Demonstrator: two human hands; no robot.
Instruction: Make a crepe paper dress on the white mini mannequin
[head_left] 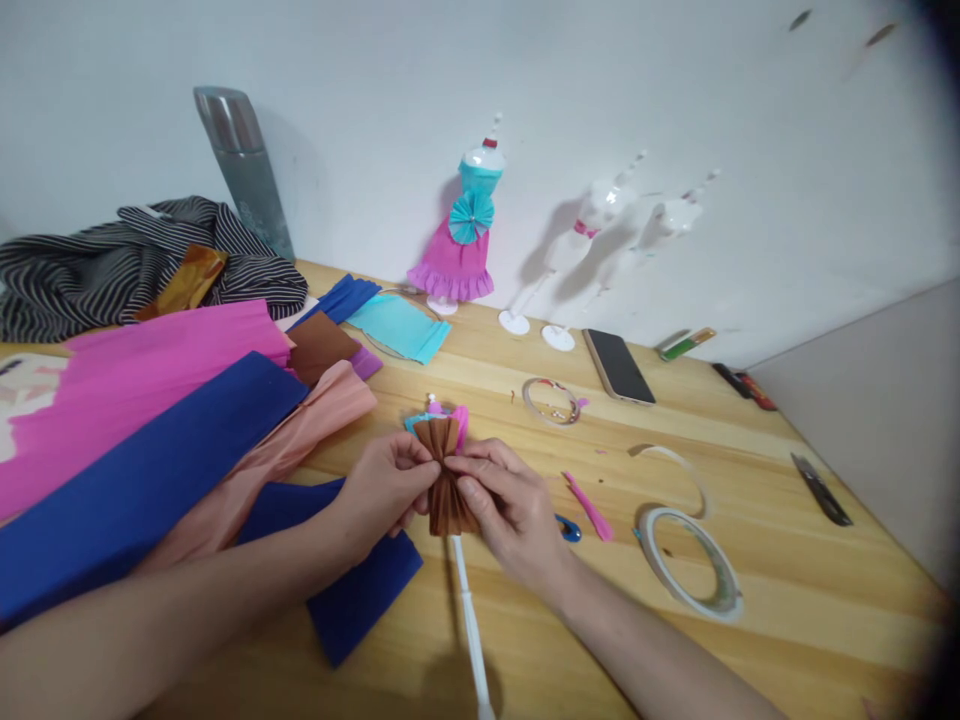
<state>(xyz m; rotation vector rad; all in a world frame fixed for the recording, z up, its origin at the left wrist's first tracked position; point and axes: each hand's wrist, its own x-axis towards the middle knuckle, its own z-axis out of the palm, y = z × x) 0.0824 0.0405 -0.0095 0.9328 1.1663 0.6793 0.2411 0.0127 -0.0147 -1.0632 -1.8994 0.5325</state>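
Observation:
Between my two hands is a pleated piece of brown crepe paper [452, 505], gathered in at its middle and fanned out at top and bottom. My left hand [394, 485] pinches its left side near the middle. My right hand [514, 505] has its fingers closed on the right side, the index fingertip at the pinched centre. Behind the brown paper lies a small white mannequin stand, its pole [469, 610] running toward me. Turquoise and pink paper at its top shows past the brown edge; the rest is hidden.
Blue crepe paper [172, 475], pink paper [172, 370] and salmon paper [330, 400] lie at left. A dressed mini mannequin [465, 265] and two white ones stand by the wall. Tape roll [656, 535], phone [619, 365] and cutter knife [821, 490] lie right. A flask [247, 170] stands back left.

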